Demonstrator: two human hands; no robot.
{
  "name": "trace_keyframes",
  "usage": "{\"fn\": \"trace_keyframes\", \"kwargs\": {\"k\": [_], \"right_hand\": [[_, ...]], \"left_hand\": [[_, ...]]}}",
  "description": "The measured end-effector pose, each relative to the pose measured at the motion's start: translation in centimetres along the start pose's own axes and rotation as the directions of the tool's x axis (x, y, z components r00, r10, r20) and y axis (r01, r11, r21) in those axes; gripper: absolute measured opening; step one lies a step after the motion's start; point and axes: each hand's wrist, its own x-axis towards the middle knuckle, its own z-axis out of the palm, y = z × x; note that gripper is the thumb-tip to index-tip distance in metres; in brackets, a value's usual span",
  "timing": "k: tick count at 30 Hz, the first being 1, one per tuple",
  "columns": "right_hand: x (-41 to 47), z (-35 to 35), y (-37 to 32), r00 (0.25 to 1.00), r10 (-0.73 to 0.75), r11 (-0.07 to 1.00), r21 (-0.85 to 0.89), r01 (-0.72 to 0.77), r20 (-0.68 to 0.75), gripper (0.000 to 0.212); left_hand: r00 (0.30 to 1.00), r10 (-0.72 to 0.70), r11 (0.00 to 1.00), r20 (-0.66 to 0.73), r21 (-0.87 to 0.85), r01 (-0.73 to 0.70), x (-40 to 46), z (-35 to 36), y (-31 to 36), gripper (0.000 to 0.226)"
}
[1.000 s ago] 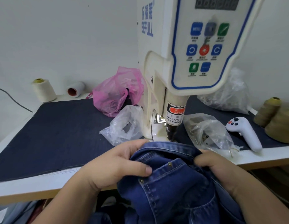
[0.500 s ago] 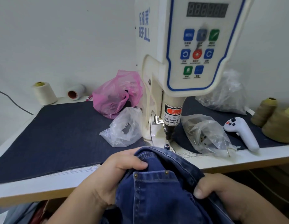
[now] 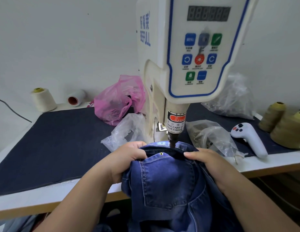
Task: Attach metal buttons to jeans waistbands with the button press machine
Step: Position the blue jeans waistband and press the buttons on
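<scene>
I see my left hand point(image 3: 129, 158) curled round the jeans point(image 3: 169, 181), fingers bunched tight on the waistband point(image 3: 162, 149). My right hand point(image 3: 206, 160) pinches the same band, thumb on top. Between both sets of fingers the waistband sits under the punch point(image 3: 172, 141) of the button press machine point(image 3: 187, 64), touching it. A rivet point(image 3: 161, 153) shows just below.

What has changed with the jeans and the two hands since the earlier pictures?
Both hands moved the jeans forward, so the waistband now lies under the press head of the button press machine; half a second ago it was short of it. The left hand and right hand grip the denim as before. The bags, thread cones and white handheld controller did not move.
</scene>
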Motion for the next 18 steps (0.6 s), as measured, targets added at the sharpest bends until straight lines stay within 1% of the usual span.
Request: {"fn": "trace_keyframes", "kwargs": {"k": [1, 4, 6, 7, 8, 9, 10, 11, 12, 14, 15, 17, 18], "right_hand": [[0.3, 0.0, -0.2, 1.000, -0.006, 1.000, 0.000, 0.006, -0.003, 0.042], [1.2, 0.3, -0.9, 0.999, -0.041, 0.999, 0.015, 0.041, 0.000, 0.036], [1.8, 0.6, -1.2, 0.998, -0.063, 0.998, 0.032, 0.063, 0.011, 0.036], [1.9, 0.8, -1.3, 0.997, -0.069, 0.997, 0.039, 0.068, 0.025, 0.035], [2.2, 0.8, -1.3, 0.996, -0.080, 0.996, 0.032, 0.079, 0.034, 0.035], [2.3, 0.9, -1.4, 0.995, -0.091, 0.996, 0.024, 0.090, 0.039, 0.032], [2.5, 0.8, -1.3, 0.993, -0.114, 0.993, 0.017, 0.113, 0.042, 0.029], [2.5, 0.8, -1.4, 0.990, -0.134, 0.991, 0.022, 0.133, 0.047, 0.025], [2.6, 0.8, -1.4, 0.985, -0.162, 0.986, 0.038, 0.161, 0.053, 0.026], [2.7, 0.6, -1.3, 0.971, -0.228, 0.972, 0.072, 0.223, 0.071, 0.034], [2.7, 0.7, -1.4, 0.964, -0.254, 0.966, 0.060, 0.250, 0.079, 0.033], [2.8, 0.7, -1.5, 0.958, -0.277, 0.958, -0.050, 0.281, 0.073, 0.016], [3.0, 0.6, -1.4, 0.957, -0.280, 0.952, -0.105, 0.287, 0.073, 0.012]], "left_hand": [[1.000, -0.008, 1.000, 0.001, 0.001, 0.008, 0.0, -0.1, 0.1, 0.043], [0.998, -0.057, 0.998, 0.006, -0.013, 0.057, 0.5, 0.0, 1.1, 0.028], [0.996, -0.060, 0.998, 0.062, -0.025, 0.062, 0.5, -0.3, 1.3, 0.026], [0.992, -0.048, 0.998, 0.115, -0.037, 0.053, 0.3, -0.6, 1.1, 0.033], [0.987, -0.045, 0.998, 0.154, -0.027, 0.049, -0.1, -0.8, 0.9, 0.048], [0.978, -0.050, 0.999, 0.202, 0.010, 0.049, -0.3, -1.0, 0.9, 0.064], [0.971, -0.057, 0.997, 0.232, 0.059, 0.044, -0.4, -1.1, 0.9, 0.072], [0.966, -0.053, 0.995, 0.253, 0.096, 0.030, -0.4, -1.2, 0.9, 0.072], [0.963, -0.049, 0.994, 0.265, 0.109, 0.020, -0.2, -1.2, 1.1, 0.066], [0.962, -0.009, 0.996, 0.271, 0.085, -0.015, -0.2, -1.2, 1.6, 0.051], [0.961, 0.009, 0.997, 0.278, 0.073, -0.030, -0.1, -1.4, 1.7, 0.047], [0.962, 0.021, 0.997, 0.272, 0.063, -0.040, -0.1, -1.6, 1.6, 0.044], [0.963, 0.016, 0.997, 0.268, 0.072, -0.036, 0.0, -1.7, 1.5, 0.045]]}}
